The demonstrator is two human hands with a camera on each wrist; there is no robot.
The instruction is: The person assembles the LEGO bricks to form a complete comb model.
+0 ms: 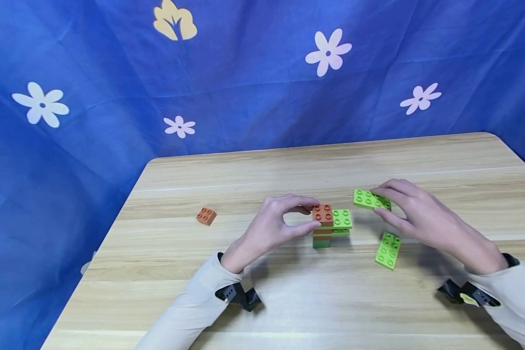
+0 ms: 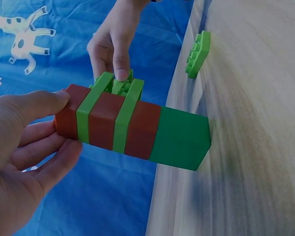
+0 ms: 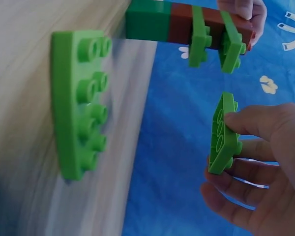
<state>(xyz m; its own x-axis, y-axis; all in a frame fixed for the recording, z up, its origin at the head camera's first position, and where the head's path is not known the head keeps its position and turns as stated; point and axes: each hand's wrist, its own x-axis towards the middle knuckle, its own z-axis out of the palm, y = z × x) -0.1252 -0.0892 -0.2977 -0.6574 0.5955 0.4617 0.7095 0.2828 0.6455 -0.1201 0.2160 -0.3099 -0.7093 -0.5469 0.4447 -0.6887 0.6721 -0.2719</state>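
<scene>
A tower of toy building bricks [image 2: 105, 118] stands upright on the table, dark green at its foot, then brown bricks alternating with two light green plates that jut out to the right. My left hand [image 1: 284, 218] pinches the brown brick [image 1: 322, 214] at its top between thumb and fingers. To the right of the tower, my right hand [image 1: 415, 209] holds a loose light green plate [image 3: 223, 132] by its edges, above the table and apart from the tower. In the right wrist view its hollow underside faces the tower's side.
Another light green plate [image 1: 388, 250] lies studs up on the wooden table [image 1: 157, 291], below the right hand. A single brown brick [image 1: 206, 216] lies farther left. Behind the table's far edge hangs a blue cloth [image 1: 253, 73] with flower shapes.
</scene>
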